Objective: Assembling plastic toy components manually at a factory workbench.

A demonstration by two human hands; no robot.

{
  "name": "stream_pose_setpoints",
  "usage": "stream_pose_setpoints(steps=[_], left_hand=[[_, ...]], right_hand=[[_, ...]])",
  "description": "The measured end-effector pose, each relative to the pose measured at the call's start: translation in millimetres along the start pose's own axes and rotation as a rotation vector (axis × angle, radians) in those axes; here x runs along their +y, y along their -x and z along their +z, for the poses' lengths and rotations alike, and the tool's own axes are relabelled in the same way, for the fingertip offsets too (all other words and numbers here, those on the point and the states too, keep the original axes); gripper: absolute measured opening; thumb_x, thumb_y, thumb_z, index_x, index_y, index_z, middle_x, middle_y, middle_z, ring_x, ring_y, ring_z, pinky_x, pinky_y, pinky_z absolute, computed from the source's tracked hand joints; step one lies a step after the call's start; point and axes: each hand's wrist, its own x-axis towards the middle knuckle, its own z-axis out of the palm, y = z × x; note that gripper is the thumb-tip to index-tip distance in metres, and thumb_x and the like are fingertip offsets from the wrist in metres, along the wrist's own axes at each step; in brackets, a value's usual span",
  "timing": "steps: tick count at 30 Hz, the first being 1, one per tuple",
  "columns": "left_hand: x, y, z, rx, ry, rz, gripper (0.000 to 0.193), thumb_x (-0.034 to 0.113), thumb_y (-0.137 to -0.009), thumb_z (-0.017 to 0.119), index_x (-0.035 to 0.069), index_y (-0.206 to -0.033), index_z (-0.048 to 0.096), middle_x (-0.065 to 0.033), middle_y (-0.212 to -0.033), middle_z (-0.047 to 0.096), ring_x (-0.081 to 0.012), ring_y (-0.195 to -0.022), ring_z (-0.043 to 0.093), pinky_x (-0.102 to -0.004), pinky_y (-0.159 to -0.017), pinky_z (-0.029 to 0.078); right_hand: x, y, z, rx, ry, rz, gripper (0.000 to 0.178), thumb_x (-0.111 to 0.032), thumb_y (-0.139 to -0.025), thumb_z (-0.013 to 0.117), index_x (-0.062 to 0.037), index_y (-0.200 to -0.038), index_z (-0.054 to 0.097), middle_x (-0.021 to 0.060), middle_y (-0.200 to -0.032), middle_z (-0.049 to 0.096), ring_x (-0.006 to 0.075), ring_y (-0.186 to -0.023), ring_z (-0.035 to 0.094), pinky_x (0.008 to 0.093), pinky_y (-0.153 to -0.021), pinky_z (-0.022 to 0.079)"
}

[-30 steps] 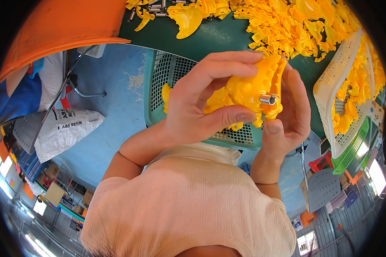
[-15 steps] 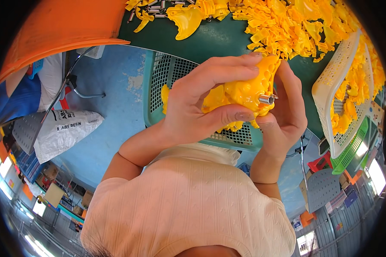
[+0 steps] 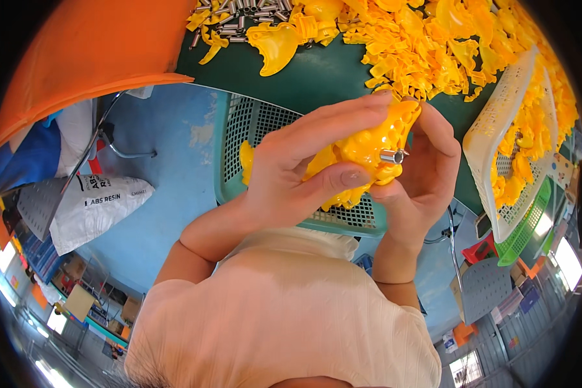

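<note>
**Glossy, bumpy yellow plastic piece point(image 3: 368, 143) held in both hands, right of centre**

The piece is moulded, rounded and knobbly, with a row of scallops near its upper right edge. A polished silver metal cylinder point(image 3: 391, 156), smooth and hollow at the end, juts from its front. The cylinder's long axis lies almost level, its open end aimed at the right of the frame. The piece slants, its narrower end toward the upper right; its lower left end is hidden.

The left hand point(image 3: 281, 171) comes in from the left, its fingers close together and arched over the top, its thumb laid across the front, pinching the piece between them. The right hand point(image 3: 420, 187) stands upright on the right, fingers curved, fingertips at the upper edge and thumb at the lower one.

Below the hands is a green perforated plastic basket point(image 3: 255, 123). Across the top lie thin, curled yellow plastic pieces point(image 3: 420, 61) and small silver metal tubes point(image 3: 246, 11), on a smooth dark-green tabletop point(image 3: 239, 76).
</note>
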Motion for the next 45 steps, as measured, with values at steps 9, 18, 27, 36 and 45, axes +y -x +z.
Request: stream_pose_setpoints(steps=[9, 18, 27, 36, 45], left_hand=[[-4, 5, 15, 0.022, 0.071, -0.130, 0.053, 0.014, -0.082, 0.059, 0.002, -0.123, 0.026, -0.0097, -0.113, 0.037, -0.0165, -0.104, 0.040, -0.0277, -0.089, 0.035], [-13, 2, 0, -0.114, -0.259, 0.103, 0.044, 0.002, -0.073, 0.059, 0.004, -0.111, 0.037, -0.0133, -0.103, 0.044, -0.0221, -0.088, 0.048, -0.0299, -0.077, 0.041], [-15, -5, -6, -0.214, -0.328, 0.141, 0.043, 0.022, -0.081, 0.059, 0.000, -0.111, 0.037, -0.0188, -0.109, 0.046, -0.0212, -0.090, 0.051, -0.0305, -0.079, 0.043], [-6, -14, -10, -0.169, -0.360, 0.111, 0.061, 0.016, -0.067, 0.075, -0.003, -0.117, 0.046, -0.0179, -0.115, 0.048, -0.0248, -0.107, 0.049, -0.0317, -0.087, 0.043], [4, -18, -4, -0.157, -0.512, 0.211, 0.047, 0.009, -0.067, 0.072, -0.003, -0.109, 0.055, -0.0183, -0.107, 0.057, -0.0269, -0.099, 0.057, -0.0316, -0.083, 0.046]], right_hand=[[3, 2, 8, -0.041, -0.032, 0.029, 0.066, -0.006, -0.063, 0.076, -0.0028, -0.118, 0.039, 0.0137, -0.116, 0.042, 0.0228, -0.109, 0.046, 0.0298, -0.081, 0.045], [-5, -3, -8, -0.081, -0.015, 0.051, 0.019, -0.005, -0.079, 0.061, 0.0052, -0.095, 0.058, 0.0141, -0.102, 0.051, 0.0226, -0.096, 0.053, 0.0310, -0.084, 0.042], [-1, 0, -8, -0.027, 0.041, 0.020, 0.020, -0.010, -0.080, 0.063, 0.0041, -0.093, 0.058, 0.0137, -0.097, 0.053, 0.0206, -0.089, 0.055, 0.0293, -0.081, 0.044], [0, -3, -17, 0.045, 0.054, -0.060, 0.031, -0.016, -0.077, 0.066, 0.0031, -0.100, 0.057, 0.0134, -0.104, 0.053, 0.0209, -0.097, 0.052, 0.0302, -0.085, 0.040], [-4, -3, -22, -0.110, 0.016, 0.001, 0.033, -0.013, -0.073, 0.070, 0.0010, -0.101, 0.060, 0.0103, -0.098, 0.055, 0.0181, -0.093, 0.052, 0.0290, -0.082, 0.041]])
